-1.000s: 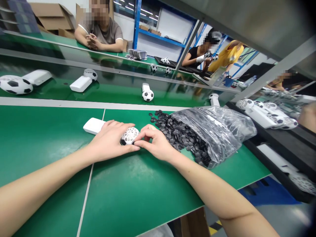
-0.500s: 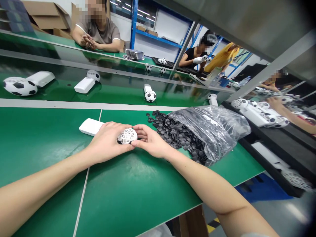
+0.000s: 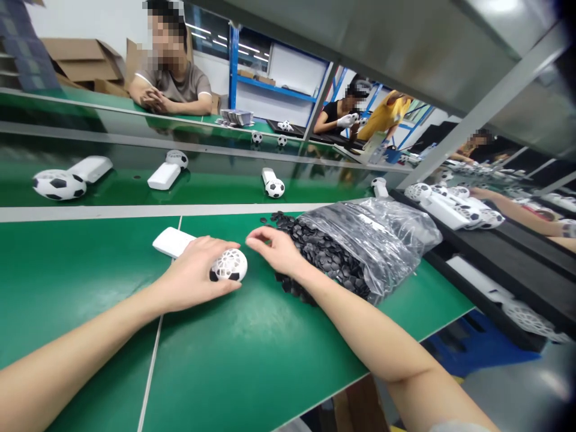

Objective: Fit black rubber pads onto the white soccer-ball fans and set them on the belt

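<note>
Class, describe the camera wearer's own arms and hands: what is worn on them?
The left hand and right hand wear no gloves, and no ring, watch or bracelet shows. The left forearm and right forearm are uncovered. A pale edge, probably a sleeve, shows at bottom right.

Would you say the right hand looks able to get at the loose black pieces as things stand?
Probably yes: the right hand is beside the loose black pieces, many lying uncovered outside the clear bag, with nothing visibly between.
</note>
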`<control>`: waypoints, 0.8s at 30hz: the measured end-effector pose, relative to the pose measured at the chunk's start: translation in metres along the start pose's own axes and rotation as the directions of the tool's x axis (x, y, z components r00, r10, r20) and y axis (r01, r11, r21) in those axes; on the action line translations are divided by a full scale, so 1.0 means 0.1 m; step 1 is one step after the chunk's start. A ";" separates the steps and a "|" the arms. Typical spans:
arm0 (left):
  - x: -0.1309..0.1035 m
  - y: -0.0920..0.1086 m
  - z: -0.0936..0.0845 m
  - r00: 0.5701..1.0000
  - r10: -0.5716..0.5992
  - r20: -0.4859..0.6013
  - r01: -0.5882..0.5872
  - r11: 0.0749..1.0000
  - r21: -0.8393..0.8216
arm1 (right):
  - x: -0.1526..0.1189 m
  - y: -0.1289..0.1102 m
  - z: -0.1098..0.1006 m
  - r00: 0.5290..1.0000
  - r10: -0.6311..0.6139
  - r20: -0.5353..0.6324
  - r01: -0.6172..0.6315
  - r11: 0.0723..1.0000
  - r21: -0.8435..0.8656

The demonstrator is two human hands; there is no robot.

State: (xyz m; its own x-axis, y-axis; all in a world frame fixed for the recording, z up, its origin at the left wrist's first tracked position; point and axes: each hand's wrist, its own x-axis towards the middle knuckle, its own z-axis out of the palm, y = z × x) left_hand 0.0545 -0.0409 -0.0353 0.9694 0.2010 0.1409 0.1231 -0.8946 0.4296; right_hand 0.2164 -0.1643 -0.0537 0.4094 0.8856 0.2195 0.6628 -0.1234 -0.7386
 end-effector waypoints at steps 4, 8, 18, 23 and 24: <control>-0.01 -0.01 0.01 1.000 0.027 -0.011 -0.027 1.000 -0.003 | 0.13 0.19 -0.23 0.990 0.034 -0.135 -0.113 0.764 -0.636; -0.07 0.06 -0.02 0.996 -0.007 0.085 0.010 0.999 -0.033 | 0.12 0.22 -0.27 0.998 0.034 -0.056 -0.064 0.678 -0.732; -0.13 0.16 0.05 0.996 -0.057 0.071 0.064 0.993 -0.102 | -0.01 -0.05 -0.23 0.991 0.122 0.055 -0.017 0.521 -0.854; -0.13 0.17 0.01 0.986 -0.087 0.141 0.117 0.968 -0.222 | -0.04 -0.01 -0.27 0.993 0.102 0.058 -0.010 0.560 -0.829; -0.12 0.17 0.01 0.988 -0.083 0.130 0.111 0.967 -0.229 | -0.05 0.00 -0.28 0.995 0.087 0.055 -0.006 0.583 -0.812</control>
State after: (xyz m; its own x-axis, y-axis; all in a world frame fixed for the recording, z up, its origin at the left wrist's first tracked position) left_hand 0.0447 -0.0590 -0.0308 0.9753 0.2207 -0.0120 0.1779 -0.7516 0.6352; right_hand 0.2322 -0.1807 -0.0372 0.4305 0.8948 0.1186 0.8934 -0.4412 0.0855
